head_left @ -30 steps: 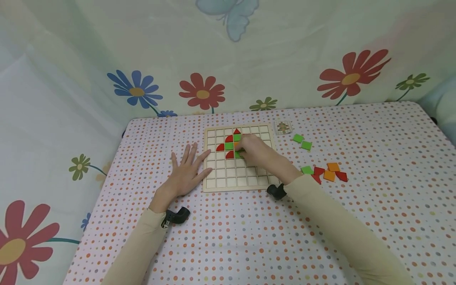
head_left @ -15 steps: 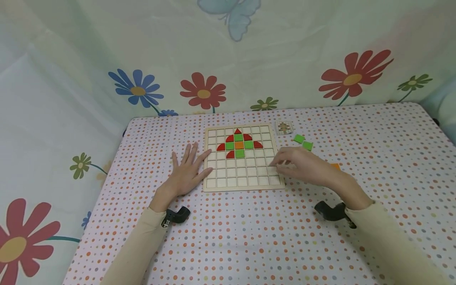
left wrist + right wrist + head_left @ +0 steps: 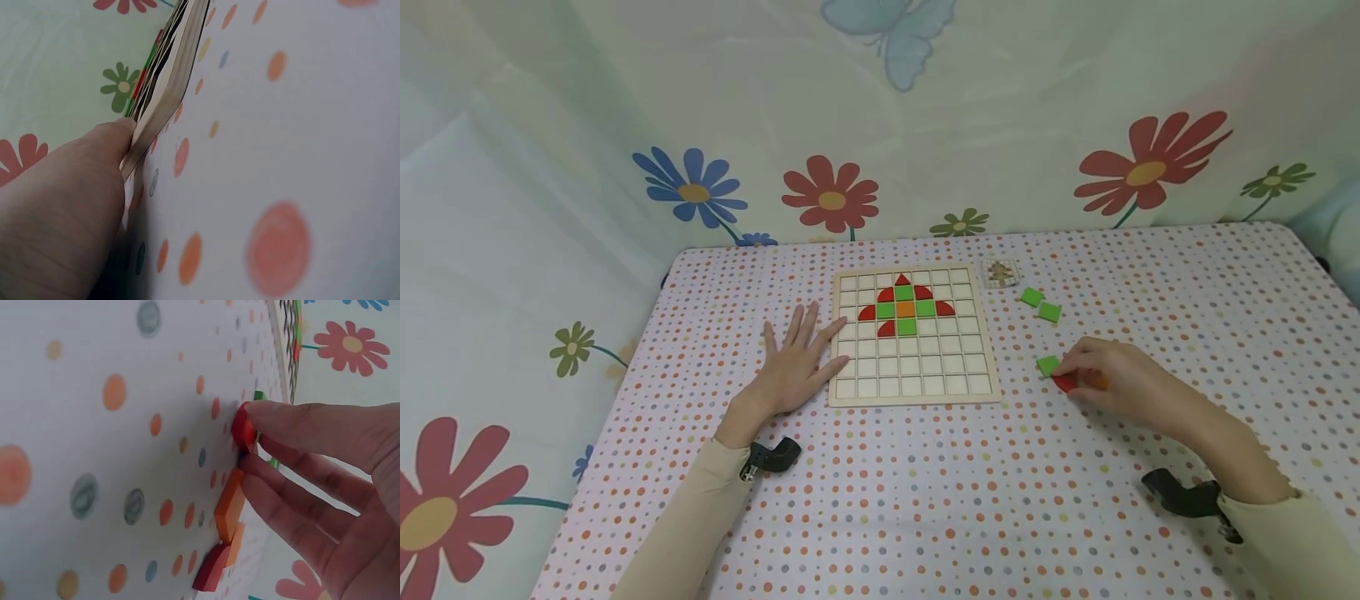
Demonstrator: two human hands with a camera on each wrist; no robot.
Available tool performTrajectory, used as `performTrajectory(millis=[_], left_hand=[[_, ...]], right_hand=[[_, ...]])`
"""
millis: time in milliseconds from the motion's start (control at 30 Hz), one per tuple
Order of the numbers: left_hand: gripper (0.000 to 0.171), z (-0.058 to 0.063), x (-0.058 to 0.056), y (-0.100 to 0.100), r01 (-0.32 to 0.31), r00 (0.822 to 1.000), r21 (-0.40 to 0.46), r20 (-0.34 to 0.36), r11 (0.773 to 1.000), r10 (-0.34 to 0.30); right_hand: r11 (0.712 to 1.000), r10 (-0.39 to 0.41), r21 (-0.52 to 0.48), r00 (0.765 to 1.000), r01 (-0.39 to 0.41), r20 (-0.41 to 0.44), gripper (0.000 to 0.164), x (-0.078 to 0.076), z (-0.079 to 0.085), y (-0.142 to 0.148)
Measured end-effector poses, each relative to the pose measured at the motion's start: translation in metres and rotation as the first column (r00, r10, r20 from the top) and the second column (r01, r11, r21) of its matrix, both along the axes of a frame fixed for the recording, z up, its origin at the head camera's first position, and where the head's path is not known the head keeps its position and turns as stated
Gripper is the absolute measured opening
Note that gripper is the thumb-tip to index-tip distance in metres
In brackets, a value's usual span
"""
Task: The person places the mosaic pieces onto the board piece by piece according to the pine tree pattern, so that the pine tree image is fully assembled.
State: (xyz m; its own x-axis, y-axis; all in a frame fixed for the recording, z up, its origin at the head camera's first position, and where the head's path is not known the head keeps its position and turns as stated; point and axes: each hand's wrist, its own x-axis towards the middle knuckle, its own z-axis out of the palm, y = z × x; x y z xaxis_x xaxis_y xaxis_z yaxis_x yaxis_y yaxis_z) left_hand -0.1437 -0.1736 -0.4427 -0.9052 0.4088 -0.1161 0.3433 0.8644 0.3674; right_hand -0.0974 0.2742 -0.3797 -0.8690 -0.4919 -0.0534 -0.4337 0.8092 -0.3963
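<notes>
My left hand lies flat with fingers spread, its thumb and index fingertips at the left edge of the wooden grid board. In the left wrist view the thumb meets the rim of that board. Red, green and orange tiles sit in the upper half of the grid, the orange one in the middle. Right of the board, my right hand pinches a red curved-edge tile near the tabletop. The right wrist view shows the thumb on this red tile, with the fingertips partly hidden behind it.
A loose green tile lies beside the right fingertips. Two more green tiles lie farther back, near a small pattern card. Under the right hand are orange tiles and another red tile. A flowered curtain hangs behind the table.
My right hand has left the board and moved right to the loose tiles, uncovering green and red tiles on the grid's right side. My left hand has stayed in place.
</notes>
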Motion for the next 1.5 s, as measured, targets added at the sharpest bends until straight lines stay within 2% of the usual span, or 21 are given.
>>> performTrajectory(millis=[233, 467, 733, 1100, 1200, 1400, 1500], left_hand=[[0.068, 0.000, 0.001, 0.001, 0.005, 1.000, 0.004, -0.003, 1.000, -0.005], [0.068, 0.002, 0.001, 0.000, 0.005, 1.000, 0.005, -0.010, 1.000, -0.004], [0.068, 0.004, 0.001, -0.001, 0.006, 1.000, 0.001, -0.004, 1.000, -0.006], [0.068, 0.003, 0.001, 0.000, 0.005, 1.000, 0.002, 0.002, 1.000, -0.005], [0.068, 0.002, 0.001, 0.000, 0.006, 1.000, 0.001, 0.004, 1.000, -0.006], [0.068, 0.002, 0.001, 0.000, 0.006, 1.000, -0.001, 0.001, 1.000, -0.006], [0.068, 0.001, 0.001, 0.000, 0.006, 1.000, 0.001, 0.004, 1.000, -0.006]], right_hand=[[0.999, -0.053, -0.006, 0.998, 0.053, 0.025, 0.026, -0.001, -0.002, -0.004], [0.998, -0.068, 0.006, 0.997, 0.067, 0.046, 0.021, -0.007, 0.002, -0.009], [0.996, -0.087, 0.017, 0.988, 0.085, 0.128, 0.018, -0.013, 0.007, -0.013], [0.995, -0.101, 0.024, 0.984, 0.099, 0.145, 0.018, -0.013, 0.006, -0.011], [0.996, -0.084, 0.002, 0.984, 0.085, 0.157, 0.018, -0.012, 0.006, -0.011], [0.994, -0.001, -0.107, 0.985, 0.020, 0.175, 0.027, -0.013, 0.011, -0.024], [0.989, 0.018, -0.148, 0.987, 0.005, 0.158, 0.021, -0.019, 0.012, -0.038]])
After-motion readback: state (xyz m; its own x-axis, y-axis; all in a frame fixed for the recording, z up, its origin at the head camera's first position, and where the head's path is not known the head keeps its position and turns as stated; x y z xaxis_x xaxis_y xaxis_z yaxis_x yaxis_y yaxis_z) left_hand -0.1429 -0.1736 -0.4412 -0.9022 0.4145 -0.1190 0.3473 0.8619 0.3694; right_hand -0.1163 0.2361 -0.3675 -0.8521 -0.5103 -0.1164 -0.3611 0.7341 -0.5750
